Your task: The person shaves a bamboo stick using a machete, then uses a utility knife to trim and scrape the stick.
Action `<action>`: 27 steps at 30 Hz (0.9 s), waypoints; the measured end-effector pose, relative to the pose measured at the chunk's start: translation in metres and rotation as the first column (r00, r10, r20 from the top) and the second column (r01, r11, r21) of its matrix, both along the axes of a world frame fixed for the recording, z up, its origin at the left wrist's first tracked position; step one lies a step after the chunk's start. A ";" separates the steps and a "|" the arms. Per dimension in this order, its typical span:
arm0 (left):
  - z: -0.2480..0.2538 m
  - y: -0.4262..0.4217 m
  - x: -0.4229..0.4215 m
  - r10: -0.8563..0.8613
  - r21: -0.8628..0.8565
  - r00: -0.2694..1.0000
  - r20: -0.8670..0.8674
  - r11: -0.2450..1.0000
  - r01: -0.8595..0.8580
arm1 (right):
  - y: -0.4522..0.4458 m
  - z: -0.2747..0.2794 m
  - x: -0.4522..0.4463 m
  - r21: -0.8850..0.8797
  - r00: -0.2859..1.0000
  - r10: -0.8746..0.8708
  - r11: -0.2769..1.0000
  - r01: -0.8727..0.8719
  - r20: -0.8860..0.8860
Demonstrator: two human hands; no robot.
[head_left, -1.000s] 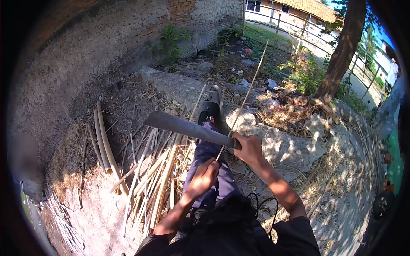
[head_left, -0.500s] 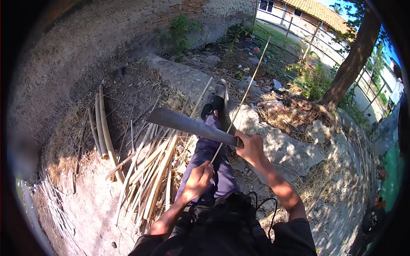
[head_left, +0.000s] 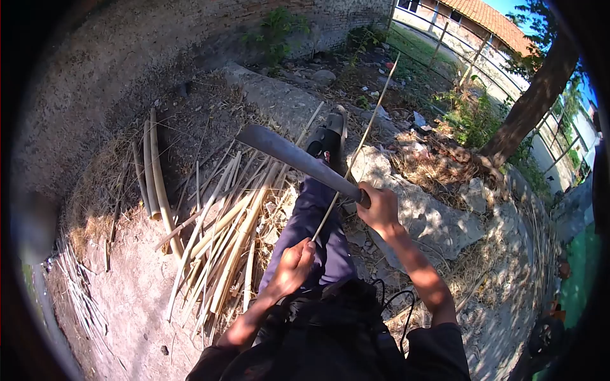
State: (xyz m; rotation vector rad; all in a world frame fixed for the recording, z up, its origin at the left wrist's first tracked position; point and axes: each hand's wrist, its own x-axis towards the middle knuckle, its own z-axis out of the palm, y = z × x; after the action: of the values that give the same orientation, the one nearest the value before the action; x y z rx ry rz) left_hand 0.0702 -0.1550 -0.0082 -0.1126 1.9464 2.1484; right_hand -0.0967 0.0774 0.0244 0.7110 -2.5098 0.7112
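Observation:
My right hand (head_left: 380,208) is closed around the handle of a machete (head_left: 295,156), whose broad grey blade points up and to the left across my leg. My left hand (head_left: 293,265) grips the near end of a long thin bamboo strip (head_left: 368,127), which slants away from me up and to the right. The blade crosses the strip close to the handle; whether the two touch, I cannot tell. Beneath them my leg in dark trousers (head_left: 311,213) stretches forward, ending in a dark shoe (head_left: 330,130).
Split bamboo strips (head_left: 232,244) lie heaped left of my leg, with several thicker bamboo poles (head_left: 154,168) beyond. A bundle of thin strips (head_left: 82,295) rests at far left. Broken concrete slabs (head_left: 432,222) and a tree trunk (head_left: 537,95) are on the right. A wall (head_left: 140,70) stands at left.
The machete and my right hand have shifted slightly right, and the blade slopes more steeply. My left hand still holds the bamboo strip in nearly the same place. The view has turned a little.

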 end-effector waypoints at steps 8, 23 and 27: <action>-0.004 -0.006 0.000 -0.059 0.096 0.996 -0.066 0.993 0.065 | -0.008 -0.018 0.021 0.168 0.978 0.209 0.964 -0.207 0.008; -0.060 -0.061 0.034 0.022 -0.384 0.994 -0.109 0.921 -0.063 | 0.014 -0.061 -0.046 -0.601 0.856 0.169 0.776 0.190 0.489; -0.041 -0.040 0.024 -0.006 -0.462 0.970 -0.243 0.880 -0.110 | -0.006 -0.027 -0.028 -0.724 0.730 0.360 0.638 0.261 0.581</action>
State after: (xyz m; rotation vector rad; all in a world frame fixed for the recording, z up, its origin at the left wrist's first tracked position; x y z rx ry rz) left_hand 0.0938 -0.1949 -0.0496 0.0113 2.6071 1.7300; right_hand -0.1251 0.0715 -0.0027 0.1731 -2.3153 2.2649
